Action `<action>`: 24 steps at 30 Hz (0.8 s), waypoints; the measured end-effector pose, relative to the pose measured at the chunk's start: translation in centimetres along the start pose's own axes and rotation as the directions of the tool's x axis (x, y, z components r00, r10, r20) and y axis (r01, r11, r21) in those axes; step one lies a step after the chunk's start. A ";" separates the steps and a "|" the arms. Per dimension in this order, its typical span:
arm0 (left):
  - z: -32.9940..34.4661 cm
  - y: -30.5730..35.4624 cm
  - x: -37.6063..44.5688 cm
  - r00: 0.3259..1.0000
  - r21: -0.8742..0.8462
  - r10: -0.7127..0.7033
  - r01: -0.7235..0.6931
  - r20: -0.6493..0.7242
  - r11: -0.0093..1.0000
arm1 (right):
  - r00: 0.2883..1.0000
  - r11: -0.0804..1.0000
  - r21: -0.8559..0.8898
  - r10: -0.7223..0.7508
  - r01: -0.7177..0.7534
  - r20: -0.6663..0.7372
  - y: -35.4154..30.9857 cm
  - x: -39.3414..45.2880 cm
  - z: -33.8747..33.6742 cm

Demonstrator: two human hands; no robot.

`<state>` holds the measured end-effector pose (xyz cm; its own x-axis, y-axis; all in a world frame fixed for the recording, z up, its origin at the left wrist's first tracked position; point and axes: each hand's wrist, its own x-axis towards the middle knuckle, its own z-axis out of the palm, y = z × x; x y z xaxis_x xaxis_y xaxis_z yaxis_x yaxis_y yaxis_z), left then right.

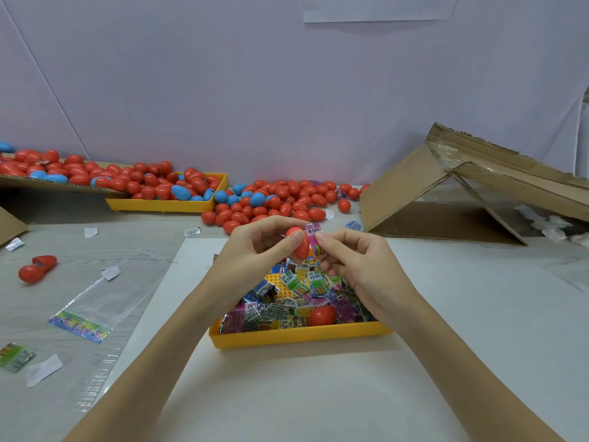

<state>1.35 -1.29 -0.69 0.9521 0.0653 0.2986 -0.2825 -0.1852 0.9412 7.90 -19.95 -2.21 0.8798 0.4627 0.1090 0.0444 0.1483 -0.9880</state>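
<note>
Left hand (pixel 255 250), centre of frame, has fingers and thumb curled round a red egg (pixel 299 245) and holds it above the far end of the near tray. Right hand (pixel 360 263), just beside it, pinches a pink packet (pixel 314 236) between thumb and fingertips. The packet is touching the egg's right side, and whether any of it sits inside the shell cannot be told. Far left, mid-height: an opened red egg (pixel 38 267) lies on the table in two joined halves. Below it lie a clear bag (pixel 83 314) with a coloured header strip and a green packet (pixel 14 357) at the lower left edge. Upper left: a cardboard sheet (pixel 32 183) carries red and blue eggs, and its right end overlaps a far yellow tray (pixel 165 205) that is also filled with eggs. Centre, behind the hands: a loose pile of eggs (pixel 280 199), mostly red, lies on the table. Centre, under the hands: the near yellow tray (pixel 299 338) stands on a white sheet (pixel 287 393) and holds many printed packets and one closed red egg (pixel 322 315) at its near right. Right of frame: a cardboard box (pixel 446 193) lies on its side with flaps spread.
</note>
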 end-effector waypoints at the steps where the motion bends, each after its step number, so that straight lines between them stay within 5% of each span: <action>1: 0.0 0.0 0.0 1.000 0.000 0.006 -0.006 0.004 1.000 | 1.000 1.000 -0.015 -0.002 0.002 -0.002 0.0 0.0 0.0; 24: 0.0 0.0 -0.1 0.994 0.075 0.090 -0.085 -0.061 0.994 | 1.000 0.995 -0.099 -0.015 0.015 0.003 0.0 -0.2 0.2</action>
<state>1.31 -1.33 -0.76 0.9141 0.1079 0.3910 -0.3530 -0.2628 0.8979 7.66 -19.83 -2.22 0.8776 0.4630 0.1239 0.1040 0.0683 -0.9922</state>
